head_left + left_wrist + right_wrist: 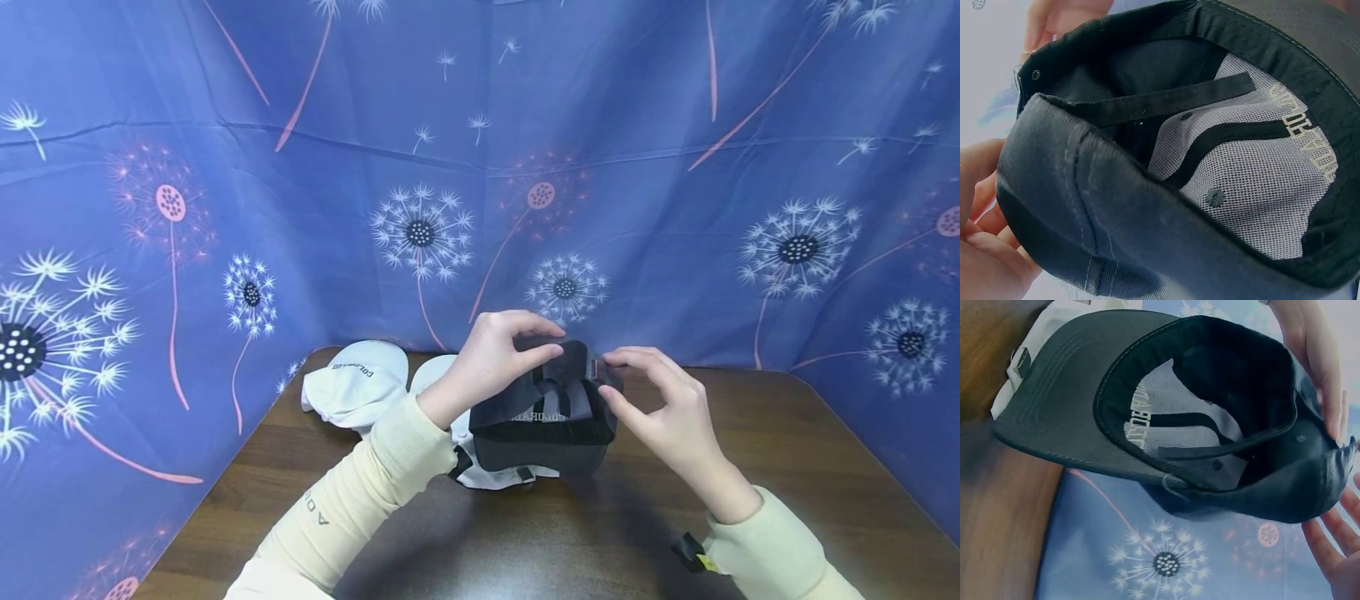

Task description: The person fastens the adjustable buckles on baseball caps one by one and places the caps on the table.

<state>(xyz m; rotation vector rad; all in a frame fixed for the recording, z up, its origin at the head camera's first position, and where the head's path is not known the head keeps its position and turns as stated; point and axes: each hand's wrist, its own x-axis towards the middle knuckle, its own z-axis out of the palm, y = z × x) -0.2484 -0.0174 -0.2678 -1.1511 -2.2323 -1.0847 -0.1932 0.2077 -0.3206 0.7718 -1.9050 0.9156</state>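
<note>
A black baseball cap (542, 454) is tipped so its inside faces up, its brim toward me. Pale mesh with mirrored letters (1235, 181) shows inside it, along with a loose dark strap (1166, 100). My left hand (498, 358) pinches the back edge of the cap on the left between thumb and fingers. On the right side of that edge, my right hand (667, 408) grips with thumb and index finger, beside a small red label. The right wrist view shows the right hand (1341, 562) with some fingers extended below the edge. A white cap (487, 479) lies partly hidden beneath the black one.
Another white cap (360, 379) with dark lettering sits at the table's back left, and part of a further white one (431, 371) shows beside it. The brown wooden table (750, 467) ends at a blue dandelion-patterned cloth (637, 208).
</note>
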